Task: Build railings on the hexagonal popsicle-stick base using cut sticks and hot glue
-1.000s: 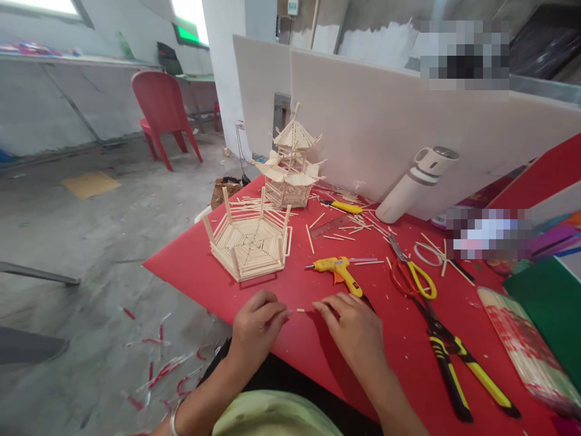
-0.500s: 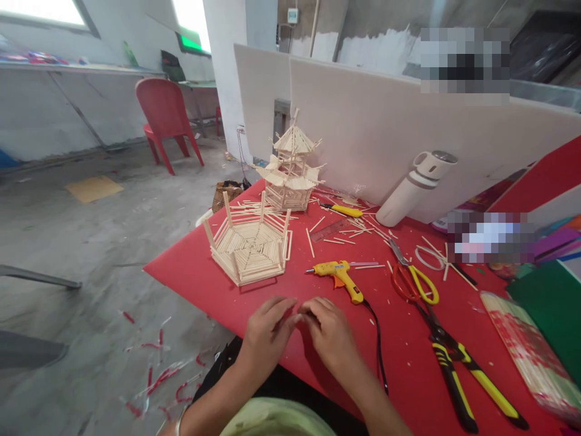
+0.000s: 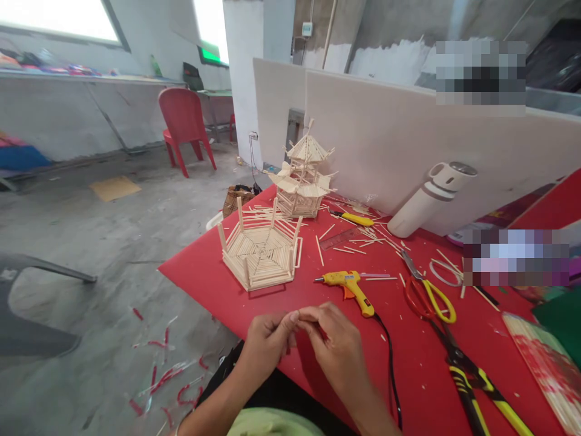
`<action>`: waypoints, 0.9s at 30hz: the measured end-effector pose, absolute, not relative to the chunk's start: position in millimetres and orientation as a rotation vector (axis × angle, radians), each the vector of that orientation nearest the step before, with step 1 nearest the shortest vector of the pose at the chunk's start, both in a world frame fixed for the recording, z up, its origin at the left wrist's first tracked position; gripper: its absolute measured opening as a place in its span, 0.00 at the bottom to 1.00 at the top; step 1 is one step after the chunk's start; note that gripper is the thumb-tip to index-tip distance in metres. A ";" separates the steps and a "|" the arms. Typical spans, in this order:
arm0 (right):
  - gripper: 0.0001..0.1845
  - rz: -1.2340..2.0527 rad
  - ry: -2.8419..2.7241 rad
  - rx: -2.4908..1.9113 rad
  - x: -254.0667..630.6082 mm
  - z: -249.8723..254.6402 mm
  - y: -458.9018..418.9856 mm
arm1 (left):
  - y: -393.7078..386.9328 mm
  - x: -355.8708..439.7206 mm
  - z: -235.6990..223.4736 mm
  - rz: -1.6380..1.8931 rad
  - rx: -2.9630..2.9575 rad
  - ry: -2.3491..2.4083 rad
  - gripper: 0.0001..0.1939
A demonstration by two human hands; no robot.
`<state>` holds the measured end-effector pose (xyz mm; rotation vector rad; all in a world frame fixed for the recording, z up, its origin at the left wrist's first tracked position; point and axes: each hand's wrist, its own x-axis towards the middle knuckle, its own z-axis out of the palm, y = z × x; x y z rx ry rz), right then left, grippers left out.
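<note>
My left hand [image 3: 271,336] and my right hand [image 3: 331,339] meet fingertip to fingertip over the front edge of the red table [image 3: 209,257]. Both are closed in a pinch; whatever may be between the fingers is too small or hidden to make out. Just beyond them lies a yellow hot glue gun [image 3: 349,284], nozzle to the left, with a clear glue stick in its back. To the left stands a hexagonal stick base [image 3: 261,249] with upright posts and low rails. Behind it rises a small pagoda [image 3: 304,175] built of the same pale sticks.
Scissors [image 3: 424,297] with red and yellow handles and black-yellow pliers [image 3: 472,369] lie at the right. A yellow utility knife [image 3: 356,219], loose sticks and a ruler [image 3: 338,238] are farther back. A white bottle [image 3: 429,200] leans by the board. The glue gun's cord [image 3: 391,363] runs frontward.
My fingertips have come together, the left fingers curling in more tightly. The whole view has shifted, so everything appears farther right and slightly lower. The objects on the table look unmoved.
</note>
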<state>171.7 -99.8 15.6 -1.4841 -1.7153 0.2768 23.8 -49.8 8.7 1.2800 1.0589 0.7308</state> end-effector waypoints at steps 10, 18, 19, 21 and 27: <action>0.09 0.385 -1.741 -1.502 170.8 16.4 -94.2 | -46.9 24.1 2.4 0.769 0.915 0.897 0.19; 0.09 0.590 -1.589 -1.460 169.8 18.5 -84.9 | -44.5 20.3 -5.4 0.663 0.813 0.872 0.26; 0.10 0.606 -1.577 -1.463 170.1 19.3 -83.9 | -44.0 20.4 -4.7 0.653 0.797 0.857 0.25; 0.11 0.636 -1.543 -1.471 171.0 21.1 -82.5 | -43.0 21.6 -1.3 0.642 0.765 0.820 0.21; 0.11 0.619 -1.398 -1.523 179.3 24.5 -83.4 | -40.9 33.1 12.7 0.663 0.720 0.791 0.21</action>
